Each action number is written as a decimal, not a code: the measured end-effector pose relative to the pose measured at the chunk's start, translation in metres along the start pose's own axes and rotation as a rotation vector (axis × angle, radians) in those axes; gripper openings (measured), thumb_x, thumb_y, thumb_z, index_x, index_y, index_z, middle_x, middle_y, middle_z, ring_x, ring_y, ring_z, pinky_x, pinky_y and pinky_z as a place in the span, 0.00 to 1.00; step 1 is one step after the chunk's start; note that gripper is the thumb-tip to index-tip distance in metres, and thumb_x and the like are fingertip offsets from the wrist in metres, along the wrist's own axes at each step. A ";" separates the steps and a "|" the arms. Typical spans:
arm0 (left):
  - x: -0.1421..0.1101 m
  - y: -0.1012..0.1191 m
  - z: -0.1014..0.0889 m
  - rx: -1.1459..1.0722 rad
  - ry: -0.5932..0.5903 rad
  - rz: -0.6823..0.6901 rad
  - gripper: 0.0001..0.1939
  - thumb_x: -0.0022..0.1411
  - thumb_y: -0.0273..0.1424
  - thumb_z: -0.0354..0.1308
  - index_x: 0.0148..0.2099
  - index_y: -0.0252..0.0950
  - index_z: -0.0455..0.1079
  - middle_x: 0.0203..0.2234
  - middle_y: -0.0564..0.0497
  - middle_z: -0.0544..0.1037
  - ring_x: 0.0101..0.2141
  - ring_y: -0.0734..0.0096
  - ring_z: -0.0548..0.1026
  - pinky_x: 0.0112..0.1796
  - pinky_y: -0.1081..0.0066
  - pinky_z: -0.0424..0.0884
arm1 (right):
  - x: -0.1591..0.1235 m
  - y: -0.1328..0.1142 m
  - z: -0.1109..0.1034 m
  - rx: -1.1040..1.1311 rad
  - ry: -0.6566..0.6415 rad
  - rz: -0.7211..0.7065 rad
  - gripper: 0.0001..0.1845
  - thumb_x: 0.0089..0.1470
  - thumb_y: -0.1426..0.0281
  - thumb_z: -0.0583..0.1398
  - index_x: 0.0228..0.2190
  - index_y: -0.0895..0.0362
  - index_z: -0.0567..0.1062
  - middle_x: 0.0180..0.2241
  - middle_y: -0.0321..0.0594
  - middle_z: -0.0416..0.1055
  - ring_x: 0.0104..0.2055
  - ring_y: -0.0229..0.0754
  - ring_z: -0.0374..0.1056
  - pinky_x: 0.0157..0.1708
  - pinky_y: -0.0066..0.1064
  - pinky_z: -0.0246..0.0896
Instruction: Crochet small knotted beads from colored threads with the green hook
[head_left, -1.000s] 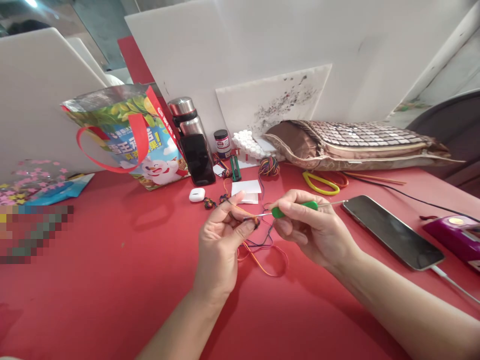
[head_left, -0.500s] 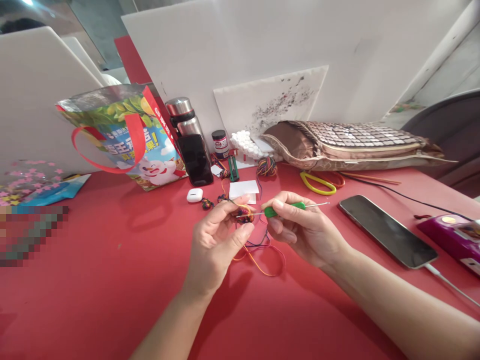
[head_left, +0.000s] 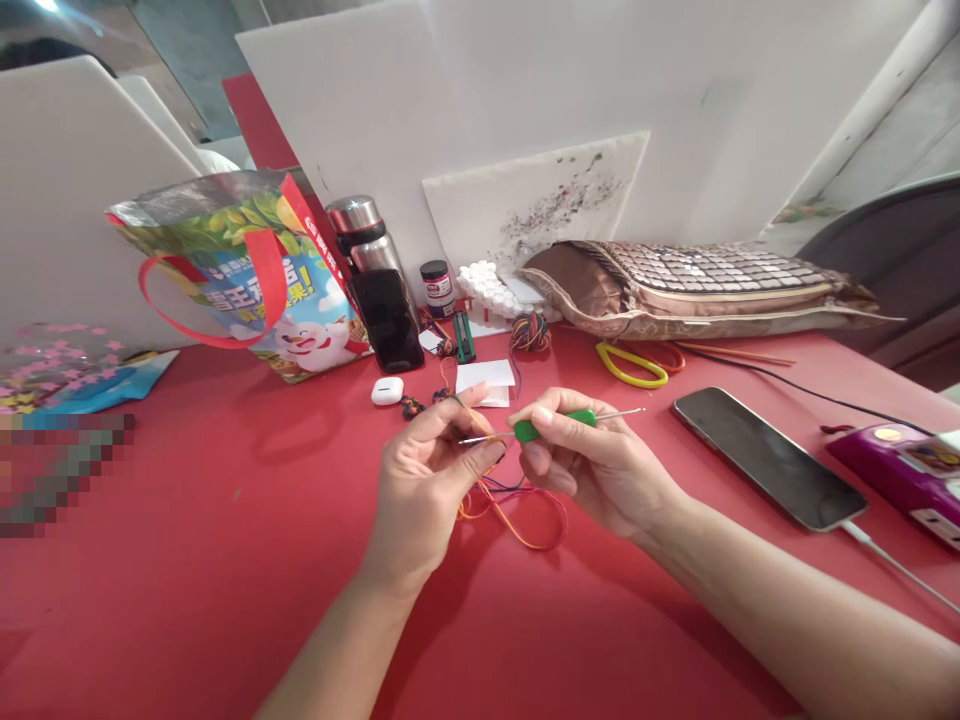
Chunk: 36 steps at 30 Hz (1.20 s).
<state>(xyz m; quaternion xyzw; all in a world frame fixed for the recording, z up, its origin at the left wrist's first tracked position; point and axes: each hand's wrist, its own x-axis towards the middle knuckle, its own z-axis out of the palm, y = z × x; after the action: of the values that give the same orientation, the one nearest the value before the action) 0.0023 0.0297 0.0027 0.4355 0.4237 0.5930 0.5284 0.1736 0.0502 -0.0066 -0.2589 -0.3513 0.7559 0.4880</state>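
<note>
Between the thumb and fingers of my left hand [head_left: 424, 490] is a small crocheted piece [head_left: 499, 447] of multicoloured yarn, mostly hidden by the thumb. My right hand [head_left: 600, 465] grips a crochet hook [head_left: 580, 421] by its green handle, with a metal shaft at each end. The left shaft reaches over my left thumb, at the piece, with orange yarn beside it. A strand runs up over my left fingers. Loose orange, red and dark yarn [head_left: 551, 545] hangs or lies in loops below my hands.
Beyond my hands are folded white paper [head_left: 484, 376], a multicoloured yarn ball [head_left: 530, 332], a green-handled cutter [head_left: 464, 337] and a white earphone case [head_left: 387, 391]. A phone [head_left: 769, 457] on a cable lies right, near yellow-handled scissors [head_left: 634, 368]. A printed bag [head_left: 247, 280] and steel flask [head_left: 367, 235] stand back left.
The crocheted piece turned into fuller view half a second ago and is now mostly covered again. The hook's tip has moved left, further past the piece. The whole view has shifted slightly.
</note>
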 end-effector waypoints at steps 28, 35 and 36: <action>-0.006 -0.001 0.017 -0.275 0.111 -0.183 0.22 0.41 0.27 0.83 0.42 0.43 0.88 0.25 0.58 0.79 0.30 0.80 0.77 0.39 0.79 0.76 | -0.003 0.010 0.004 0.124 -0.038 -0.089 0.14 0.60 0.61 0.72 0.31 0.58 0.81 0.23 0.33 0.76 0.19 0.28 0.60 0.25 0.25 0.58; -0.006 -0.001 0.016 -0.244 0.138 -0.217 0.22 0.42 0.27 0.82 0.43 0.43 0.88 0.26 0.56 0.82 0.31 0.78 0.79 0.39 0.78 0.76 | -0.001 0.012 0.004 0.079 -0.022 -0.083 0.14 0.60 0.60 0.73 0.32 0.58 0.81 0.24 0.34 0.77 0.20 0.29 0.62 0.25 0.25 0.57; -0.005 -0.001 0.014 -0.227 0.132 -0.220 0.22 0.42 0.27 0.82 0.43 0.42 0.88 0.27 0.55 0.83 0.32 0.77 0.79 0.40 0.78 0.76 | -0.001 0.012 0.003 0.050 -0.022 -0.090 0.14 0.59 0.60 0.73 0.33 0.58 0.81 0.24 0.35 0.77 0.20 0.30 0.63 0.24 0.25 0.57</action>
<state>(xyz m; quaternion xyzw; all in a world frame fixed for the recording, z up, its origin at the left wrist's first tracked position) 0.0168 0.0255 0.0048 0.2843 0.4330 0.6028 0.6070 0.1656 0.0451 -0.0139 -0.2222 -0.3488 0.7447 0.5239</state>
